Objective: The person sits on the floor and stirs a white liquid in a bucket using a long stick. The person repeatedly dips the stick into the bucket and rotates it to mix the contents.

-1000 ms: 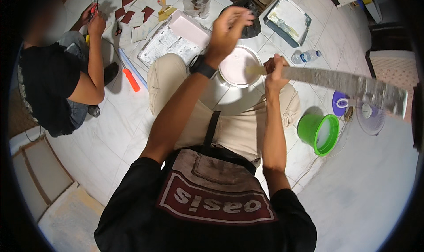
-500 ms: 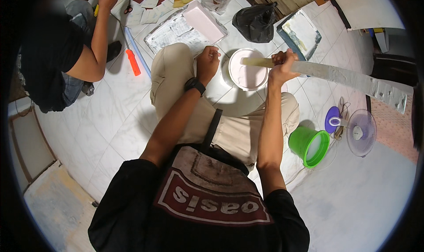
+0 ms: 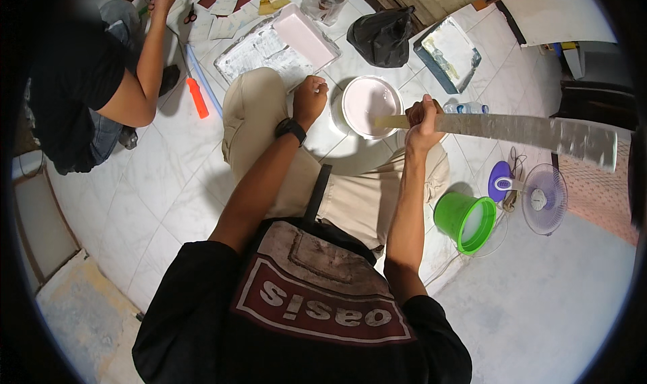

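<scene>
My right hand [image 3: 424, 129] grips a long flat slat [image 3: 519, 131]. The slat's pale yellow end reaches over the rim of a round white bucket [image 3: 340, 120] of pale pink paint [image 3: 364, 104], while its silvery, scuffed length sticks out to the right. Whether the tip touches the paint, I cannot tell. My left hand [image 3: 311, 101], with a black watch at the wrist, is curled into a loose fist beside my left knee, left of the bucket. No object shows in it. A paint tray [image 3: 259, 64] with pale pink paint lies just beyond that knee.
Beyond the bucket are a black plastic bag [image 3: 381, 37], a dark tray [image 3: 431, 64] and a clear bottle [image 3: 466, 108]. A green bucket [image 3: 450, 212] and a fan [image 3: 540, 199] stand right. Another person [image 3: 74, 94] sits left, near an orange-handled tool [image 3: 197, 99] and a paintbrush [image 3: 273, 3].
My right hand and the slat have shifted toward me, drawing the slat's pale end from the bucket's middle to its right side. My left hand stays curled. The whole view has shifted slightly.
</scene>
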The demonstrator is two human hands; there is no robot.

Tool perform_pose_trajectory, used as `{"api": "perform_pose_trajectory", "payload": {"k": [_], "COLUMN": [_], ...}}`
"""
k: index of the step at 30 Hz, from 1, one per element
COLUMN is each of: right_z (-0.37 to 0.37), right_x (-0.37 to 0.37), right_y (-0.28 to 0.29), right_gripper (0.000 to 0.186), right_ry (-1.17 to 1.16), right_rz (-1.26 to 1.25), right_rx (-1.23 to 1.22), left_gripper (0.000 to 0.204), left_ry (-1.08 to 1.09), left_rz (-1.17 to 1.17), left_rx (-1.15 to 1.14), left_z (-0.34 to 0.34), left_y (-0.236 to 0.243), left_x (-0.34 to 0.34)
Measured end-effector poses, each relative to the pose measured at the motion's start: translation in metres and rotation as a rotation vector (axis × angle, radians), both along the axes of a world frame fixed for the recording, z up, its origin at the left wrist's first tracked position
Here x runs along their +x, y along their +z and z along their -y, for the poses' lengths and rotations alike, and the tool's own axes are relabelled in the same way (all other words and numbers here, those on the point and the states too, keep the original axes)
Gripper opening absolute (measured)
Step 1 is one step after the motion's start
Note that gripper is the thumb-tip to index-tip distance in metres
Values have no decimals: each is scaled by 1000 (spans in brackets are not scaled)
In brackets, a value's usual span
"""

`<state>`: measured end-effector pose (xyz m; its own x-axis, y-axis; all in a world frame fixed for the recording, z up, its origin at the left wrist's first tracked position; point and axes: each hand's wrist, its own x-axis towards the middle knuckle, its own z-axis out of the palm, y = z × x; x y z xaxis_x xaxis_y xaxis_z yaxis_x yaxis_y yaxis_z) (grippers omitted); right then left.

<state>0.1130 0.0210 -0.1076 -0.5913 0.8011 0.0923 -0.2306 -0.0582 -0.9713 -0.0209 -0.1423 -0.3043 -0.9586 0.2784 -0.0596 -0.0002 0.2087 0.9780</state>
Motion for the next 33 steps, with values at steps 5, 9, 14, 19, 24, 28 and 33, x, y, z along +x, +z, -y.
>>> {"api": "perform_pose_trajectory", "payload": {"k": [5,9,14,19,24,28,33], "right_z": [2,-7,-15,-27,-17,-7,-3], "right_x": [-20,-37,-49,-38,-20,-16,-29], "right_y": [2,-3,-2,-6,-1,9,5], "right_gripper": [38,37,36,36,38,38,37], "right_ry": [-120,-225,-280,-85,-7,-21,-207], "right_rz": [-159,-248,-230,-161,-30,-53,-200], "right_rx": [-138,-77,78,102,83,-18,-138], "left_gripper": [14,16,15,16,17,16,16], "left_ry": [35,-3,53,52,11,-12,-13], "left_rz": [-2,-41,30,65,20,62,73], "left_rx": [-19,-46,-30,-53,-92,-65,-68], "left_z": [-1,2,2,5,7,8,8], "left_y": [-6,-12,-11,-11,-11,-8,-7], "left_x": [0,3,5,7,6,7,5]}}
